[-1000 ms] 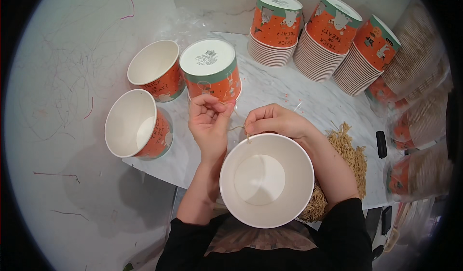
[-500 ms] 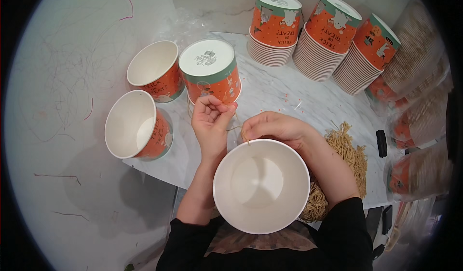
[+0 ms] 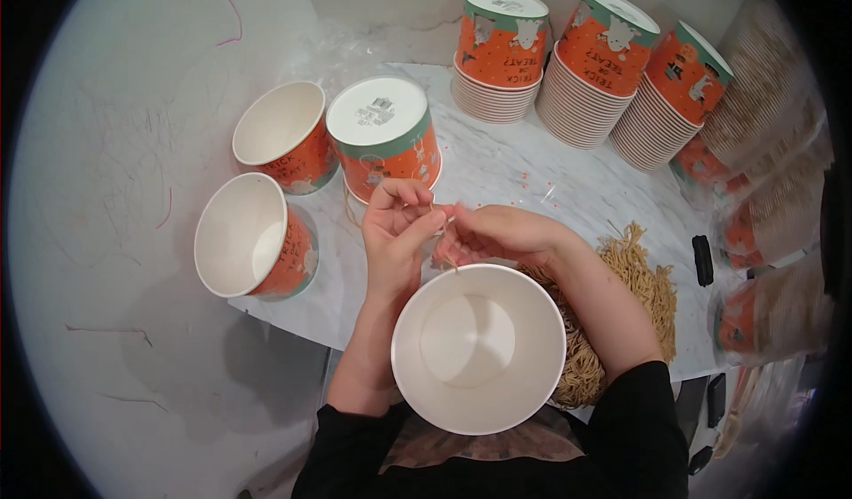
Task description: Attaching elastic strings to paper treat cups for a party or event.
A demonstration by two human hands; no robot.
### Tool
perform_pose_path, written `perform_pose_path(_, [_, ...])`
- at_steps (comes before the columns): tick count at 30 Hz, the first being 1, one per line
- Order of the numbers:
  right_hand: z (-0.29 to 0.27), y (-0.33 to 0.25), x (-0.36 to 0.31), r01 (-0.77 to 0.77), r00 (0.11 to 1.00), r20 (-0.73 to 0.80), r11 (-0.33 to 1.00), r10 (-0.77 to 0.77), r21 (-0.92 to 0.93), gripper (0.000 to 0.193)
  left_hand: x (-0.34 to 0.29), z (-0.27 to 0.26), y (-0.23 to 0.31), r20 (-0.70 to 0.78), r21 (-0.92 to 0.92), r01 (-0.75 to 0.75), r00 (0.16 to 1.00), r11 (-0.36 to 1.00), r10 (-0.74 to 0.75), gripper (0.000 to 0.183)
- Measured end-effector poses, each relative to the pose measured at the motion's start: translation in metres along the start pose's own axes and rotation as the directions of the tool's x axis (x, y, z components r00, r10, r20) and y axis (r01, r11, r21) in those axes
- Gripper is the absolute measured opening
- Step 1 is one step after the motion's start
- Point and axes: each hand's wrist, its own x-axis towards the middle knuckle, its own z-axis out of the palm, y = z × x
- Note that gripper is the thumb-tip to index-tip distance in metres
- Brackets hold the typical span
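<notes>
Fingertips of left hand (image 3: 397, 233) and right hand (image 3: 497, 234) (knuckles up) pinching thin string (image 3: 441, 233) above tub (image 3: 479, 348).

left hand (image 3: 397, 233) | fingers now meet right hand (image 3: 493, 234) | white bucket (image 3: 479, 348) slid left

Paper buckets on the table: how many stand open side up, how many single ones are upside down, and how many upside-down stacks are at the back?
Open side up: 3
Single, upside down: 1
Upside-down stacks: 3
Total: 7
</notes>
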Motion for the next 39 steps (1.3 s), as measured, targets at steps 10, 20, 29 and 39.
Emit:
perform_pose_path(10, [-0.006,0.001,0.001,0.178,0.964,-0.226,0.969,-0.138,0.169,0.029,-0.005,-0.001,-0.010,0.344,0.345,-0.230,0.933,0.910,0.105,0.018])
perform_pose_path(20, [-0.016,-0.033,-0.029,0.550,0.827,-0.167,0.713,-0.537,0.434,0.015,-0.002,-0.006,-0.011,0.222,0.478,-0.102,0.975,0.872,-0.008,0.015])
perform_pose_path(29, [-0.041,-0.067,-0.085,0.841,0.476,-0.510,0.541,-0.716,0.025,0.019,0.000,-0.014,-0.013,-0.059,0.582,0.024,0.998,0.813,0.013,0.011])
perform_pose_path(39, [-0.011,-0.074,-0.104,0.828,0.445,-0.321,0.520,-0.836,-0.208,0.025,0.016,-0.040,-0.004,-0.070,0.800,-0.305,0.809,0.517,0.584,0.011])
